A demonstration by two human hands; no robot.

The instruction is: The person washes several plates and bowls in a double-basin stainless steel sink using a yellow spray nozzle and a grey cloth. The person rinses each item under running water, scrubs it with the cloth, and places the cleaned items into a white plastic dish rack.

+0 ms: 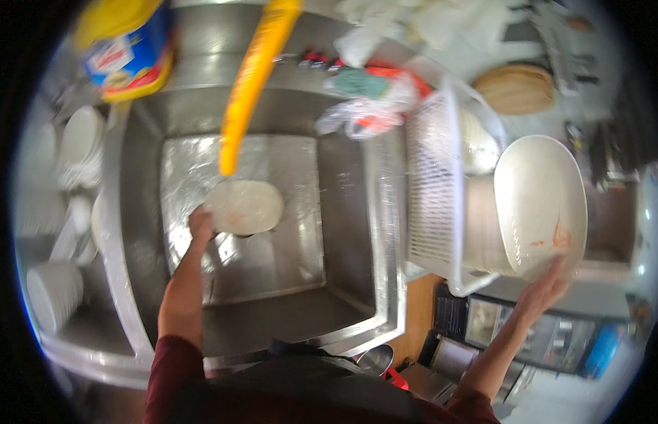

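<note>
My left hand (pixel 203 225) holds the left end of a cream oval plate (pixel 246 208) low in a stainless steel sink (pixel 350 212). Right above that plate ends a yellow hose (pixel 246 90) with writing along it; water seems to run onto the plate. On the right, my right hand (pixel 546 286) grips the near end of a larger-looking oval plate (pixel 538 196) with an orange-red pattern. That plate is at the right side of a white perforated plastic basket (pixel 435 185), where more plates (pixel 488 228) stand in a row. My right thumb and fingertips are partly blurred.
In the left basin are stacked white dishes (pixel 55 297) and more dishes (pixel 84 138). A blue and yellow plastic tub (pixel 127 58) stands at the back left. Plastic bags with a green cloth (pixel 360 84) lie behind the sink. A round wooden board (pixel 514 89) is beyond the basket.
</note>
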